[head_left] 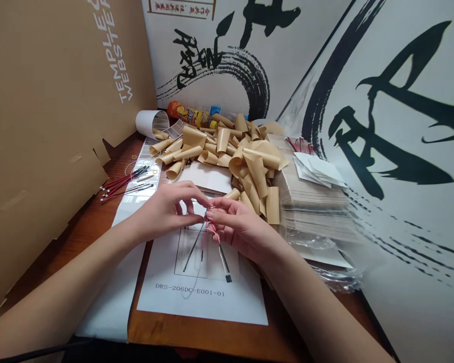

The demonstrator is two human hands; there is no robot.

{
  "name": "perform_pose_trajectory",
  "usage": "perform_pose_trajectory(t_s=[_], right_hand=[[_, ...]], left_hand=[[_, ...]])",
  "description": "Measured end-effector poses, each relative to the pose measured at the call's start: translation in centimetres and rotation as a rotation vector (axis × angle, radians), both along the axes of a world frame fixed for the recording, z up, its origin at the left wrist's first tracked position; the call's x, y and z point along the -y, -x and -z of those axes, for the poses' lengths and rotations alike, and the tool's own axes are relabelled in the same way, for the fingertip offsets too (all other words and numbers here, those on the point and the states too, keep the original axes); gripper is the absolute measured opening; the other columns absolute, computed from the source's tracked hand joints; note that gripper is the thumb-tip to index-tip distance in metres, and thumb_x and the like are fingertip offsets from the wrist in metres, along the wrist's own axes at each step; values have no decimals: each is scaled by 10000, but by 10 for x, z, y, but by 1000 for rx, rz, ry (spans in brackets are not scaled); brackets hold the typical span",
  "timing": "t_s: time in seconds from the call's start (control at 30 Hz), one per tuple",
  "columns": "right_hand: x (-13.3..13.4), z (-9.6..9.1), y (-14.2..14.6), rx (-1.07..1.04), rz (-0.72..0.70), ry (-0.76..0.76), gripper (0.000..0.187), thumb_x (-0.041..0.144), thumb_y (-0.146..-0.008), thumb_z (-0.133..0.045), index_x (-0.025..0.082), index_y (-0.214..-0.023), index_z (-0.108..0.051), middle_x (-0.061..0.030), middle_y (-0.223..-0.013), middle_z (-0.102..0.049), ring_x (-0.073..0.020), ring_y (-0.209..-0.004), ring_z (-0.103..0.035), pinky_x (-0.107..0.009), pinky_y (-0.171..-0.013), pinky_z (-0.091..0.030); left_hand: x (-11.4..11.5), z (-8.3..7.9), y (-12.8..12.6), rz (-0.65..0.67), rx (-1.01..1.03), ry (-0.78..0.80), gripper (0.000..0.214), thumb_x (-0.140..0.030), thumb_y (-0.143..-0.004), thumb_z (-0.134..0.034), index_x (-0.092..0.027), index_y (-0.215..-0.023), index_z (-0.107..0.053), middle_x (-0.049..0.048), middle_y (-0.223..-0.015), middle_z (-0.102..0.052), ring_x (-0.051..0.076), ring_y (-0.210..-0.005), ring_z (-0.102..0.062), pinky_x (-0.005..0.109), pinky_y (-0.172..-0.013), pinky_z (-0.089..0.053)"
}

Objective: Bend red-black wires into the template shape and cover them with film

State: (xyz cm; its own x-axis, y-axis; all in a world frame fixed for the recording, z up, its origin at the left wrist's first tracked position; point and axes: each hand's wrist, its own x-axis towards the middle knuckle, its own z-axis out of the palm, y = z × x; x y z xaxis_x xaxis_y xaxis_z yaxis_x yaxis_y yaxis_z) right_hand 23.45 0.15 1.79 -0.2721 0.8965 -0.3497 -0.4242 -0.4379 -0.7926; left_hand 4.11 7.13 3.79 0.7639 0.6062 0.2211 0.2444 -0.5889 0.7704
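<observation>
My left hand (176,209) and my right hand (240,224) meet above a printed sheet marked DRS-206DC-E001-01 (208,307). Between the fingertips of both hands is a small wire harness (224,262), its upper part hidden by the fingers. Black and red leads hang below, and a thicker black-sleeved lead ends in a dark block. A thin pale loop curves down over the paper. My left thumb and index finger pinch the harness from one side; my right fingers close round it from the other.
Several red-and-black wire harnesses (126,184) lie at the left. Rolled brown paper pieces (219,146) are heaped behind the hands, with an orange-capped bottle (191,113) beyond. Stacked packs (314,201) stand at the right. A cardboard wall (60,101) bounds the left side.
</observation>
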Motion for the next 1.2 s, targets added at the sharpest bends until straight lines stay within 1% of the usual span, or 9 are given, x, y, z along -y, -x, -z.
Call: perform_pose_trajectory(t_s=[0.07,0.2,0.5,0.63,0.73,0.8,0.9,1.0,1.2], right_hand=[[0,0,-1,8,-15,-4,396,268,-670,-904,164,-953,-647,40,-717,-641,-72,-594,-625,-177,-522,-512],[0,2,-1,30,-30,12,383,271,-671,-904,170,-926,-637,39,-700,-645,-78,-597,-629,-186,-539,-521],[0,3,4,34,-14,36,393,238,-637,-908,184,-906,-626,43,-701,-642,-81,-588,-617,-200,-534,-511],[0,3,4,42,5,72,461,209,-609,-914,188,-967,-625,42,-737,-658,-72,-576,-602,-199,-543,-495],[1,3,5,73,3,66,499,236,-590,-929,181,-975,-615,43,-719,-655,-71,-568,-586,-201,-537,-479],[2,2,6,109,4,52,517,259,-571,-942,185,-956,-605,52,-697,-638,-78,-565,-590,-211,-539,-488],[4,1,7,153,4,16,481,281,-599,-929,196,-940,-601,55,-719,-619,-95,-586,-623,-248,-575,-535],[5,2,9,194,-4,-45,419,292,-656,-894,203,-947,-606,46,-762,-617,-107,-609,-650,-274,-597,-560],[3,5,12,351,20,-167,313,270,-696,-839,201,-915,-626,33,-748,-626,-109,-598,-639,-248,-551,-522]], left_hand=[[0,4,-1,26,31,-89,116,-210,-861,-688,-198,-961,-746,31,-951,-659,98,-760,-625,196,-621,-503],[-3,11,-1,5,35,-278,85,-174,-871,-676,-197,-858,-757,26,-863,-677,116,-777,-631,217,-652,-485],[-3,12,0,-23,-46,-379,148,-209,-930,-623,-199,-848,-746,31,-882,-708,127,-787,-648,244,-709,-481],[-6,13,2,-89,-71,-425,166,-215,-937,-600,-206,-864,-750,28,-885,-707,126,-772,-641,248,-709,-474],[-12,18,6,-178,-94,-473,176,-197,-932,-589,-203,-871,-754,27,-887,-718,136,-786,-651,259,-728,-473],[-18,22,8,-250,-117,-486,168,-189,-915,-601,-196,-864,-761,34,-898,-730,148,-792,-657,267,-726,-474],[-27,28,12,-325,-175,-470,161,-178,-885,-617,-201,-876,-776,38,-912,-747,145,-748,-651,268,-696,-465],[-32,33,12,-307,-206,-446,172,-193,-886,-610,-205,-886,-782,37,-897,-750,151,-757,-654,279,-731,-476],[-31,37,8,-255,-241,-418,204,-196,-893,-583,-202,-907,-786,55,-879,-703,180,-825,-633,308,-771,-488]])
